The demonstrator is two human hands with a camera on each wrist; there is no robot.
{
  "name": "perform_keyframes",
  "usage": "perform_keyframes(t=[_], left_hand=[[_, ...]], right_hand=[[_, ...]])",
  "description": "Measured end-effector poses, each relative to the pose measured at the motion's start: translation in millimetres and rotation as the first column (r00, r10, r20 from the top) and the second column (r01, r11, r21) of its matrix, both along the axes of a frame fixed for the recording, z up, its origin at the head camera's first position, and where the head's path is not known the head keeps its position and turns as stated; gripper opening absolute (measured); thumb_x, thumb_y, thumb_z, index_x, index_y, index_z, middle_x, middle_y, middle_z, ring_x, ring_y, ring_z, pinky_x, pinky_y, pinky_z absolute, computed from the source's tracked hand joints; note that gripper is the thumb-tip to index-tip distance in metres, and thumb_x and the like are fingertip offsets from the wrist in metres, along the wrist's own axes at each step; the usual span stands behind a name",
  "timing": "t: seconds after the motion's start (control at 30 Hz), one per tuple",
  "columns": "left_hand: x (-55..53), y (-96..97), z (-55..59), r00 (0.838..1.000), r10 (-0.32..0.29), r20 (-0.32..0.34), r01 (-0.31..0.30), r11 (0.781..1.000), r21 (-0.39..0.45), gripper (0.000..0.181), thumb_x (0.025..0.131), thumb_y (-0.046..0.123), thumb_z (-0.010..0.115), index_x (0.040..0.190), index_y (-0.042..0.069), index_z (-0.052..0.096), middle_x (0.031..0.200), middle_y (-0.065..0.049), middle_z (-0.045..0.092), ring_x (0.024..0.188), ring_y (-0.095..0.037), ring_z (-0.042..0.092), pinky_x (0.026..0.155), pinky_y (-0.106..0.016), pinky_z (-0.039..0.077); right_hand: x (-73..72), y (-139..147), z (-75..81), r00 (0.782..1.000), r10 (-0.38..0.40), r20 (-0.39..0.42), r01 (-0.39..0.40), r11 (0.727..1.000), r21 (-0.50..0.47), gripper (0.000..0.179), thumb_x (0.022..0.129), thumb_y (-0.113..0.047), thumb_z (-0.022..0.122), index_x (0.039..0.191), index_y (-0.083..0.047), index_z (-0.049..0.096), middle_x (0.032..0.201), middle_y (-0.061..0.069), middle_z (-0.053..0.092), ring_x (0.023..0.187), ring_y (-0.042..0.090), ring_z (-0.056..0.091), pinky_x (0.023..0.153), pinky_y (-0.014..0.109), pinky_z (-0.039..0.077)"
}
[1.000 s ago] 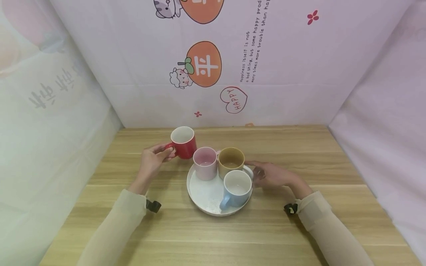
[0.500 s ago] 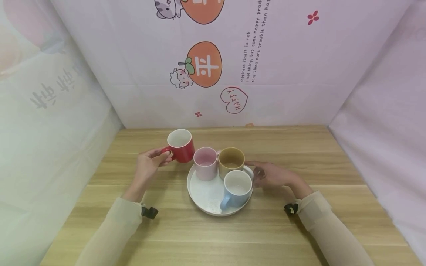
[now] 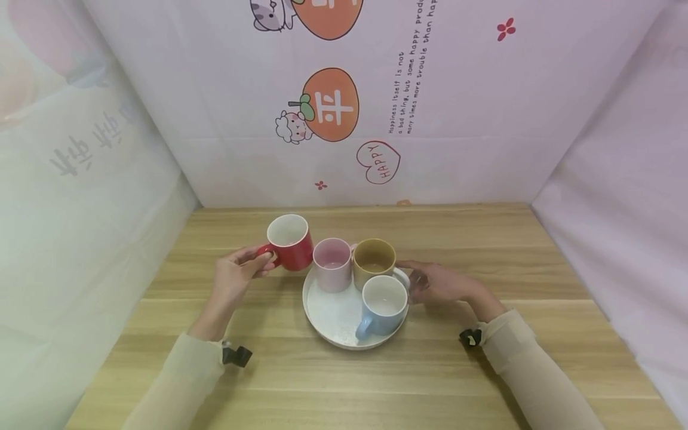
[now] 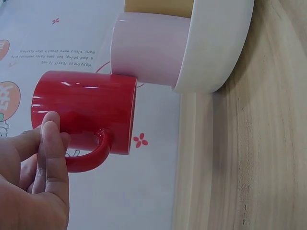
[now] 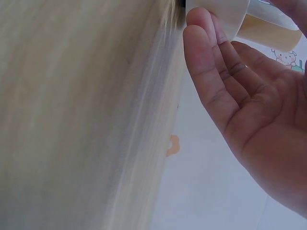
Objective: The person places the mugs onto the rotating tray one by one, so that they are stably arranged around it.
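My left hand (image 3: 231, 280) pinches the handle of a red mug (image 3: 292, 251), white inside, and holds it up at the tray's far left side. The left wrist view shows the red mug (image 4: 84, 108) off the table, its base close to the pink mug (image 4: 148, 48). A round white tray (image 3: 333, 322) carries a pink mug (image 3: 333, 275), an ochre mug (image 3: 371, 278) and a light blue mug (image 3: 384, 319). At the tray's right edge is my right hand (image 3: 443, 283). Its fairly straight fingers (image 5: 201, 52) lie against the white tray wall (image 5: 230, 14) in the right wrist view.
The wooden table (image 3: 344, 388) surrounds the tray. A printed white cloth (image 3: 457, 161) rises behind the table's far edge, and pale cloths hang at the left (image 3: 97, 239) and right (image 3: 618, 179).
The left hand has drawn the red mug slightly left and nearer to me, beside the pink mug. The right hand and the tray have stayed in place.
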State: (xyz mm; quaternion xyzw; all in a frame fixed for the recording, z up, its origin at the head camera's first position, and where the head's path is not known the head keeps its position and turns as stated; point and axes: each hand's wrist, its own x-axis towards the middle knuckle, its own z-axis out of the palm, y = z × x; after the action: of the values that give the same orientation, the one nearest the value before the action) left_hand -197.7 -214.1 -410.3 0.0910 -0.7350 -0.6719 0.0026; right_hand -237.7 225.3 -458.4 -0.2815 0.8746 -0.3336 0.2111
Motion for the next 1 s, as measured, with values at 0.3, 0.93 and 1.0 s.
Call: perform_keyframes(t=[0.3,0.93,1.0], left_hand=[[14.6,-2.3,4.3,0.999,-0.008,0.035,0.011,0.998,-0.065,0.050,0.086,0.030,0.079,0.126,0.002,0.067,0.116,-0.012,0.074,0.085,-0.010,0.076,0.084,-0.026,0.061],[42.4,-3.6,1.1,0.996,-0.077,0.046,0.082,0.988,-0.134,0.045,0.087,0.027,0.079,0.124,0.003,0.069,0.119,-0.014,0.073,0.085,-0.014,0.076,0.081,-0.028,0.062],[45.2,-2.4,0.5,0.994,-0.094,0.048,0.099,0.986,-0.131,0.044,0.087,0.026,0.079,0.124,0.003,0.069,0.119,-0.015,0.073,0.085,-0.015,0.076,0.081,-0.027,0.062]], right_hand=[[0.7,0.0,0.1,1.000,-0.001,-0.004,0.001,1.000,0.001,0.084,0.084,-0.036,0.080,0.154,-0.022,0.036,0.109,0.003,0.068,0.105,0.022,0.067,0.092,0.038,0.058],[2.1,-0.7,3.0,1.000,-0.009,0.005,0.009,1.000,0.001,0.083,0.084,-0.034,0.080,0.154,-0.020,0.037,0.110,0.004,0.068,0.105,0.023,0.067,0.092,0.040,0.057],[2.4,-1.2,3.6,1.000,-0.009,0.007,0.009,1.000,-0.001,0.083,0.084,-0.033,0.080,0.154,-0.020,0.037,0.110,0.005,0.068,0.106,0.024,0.067,0.093,0.040,0.057]])
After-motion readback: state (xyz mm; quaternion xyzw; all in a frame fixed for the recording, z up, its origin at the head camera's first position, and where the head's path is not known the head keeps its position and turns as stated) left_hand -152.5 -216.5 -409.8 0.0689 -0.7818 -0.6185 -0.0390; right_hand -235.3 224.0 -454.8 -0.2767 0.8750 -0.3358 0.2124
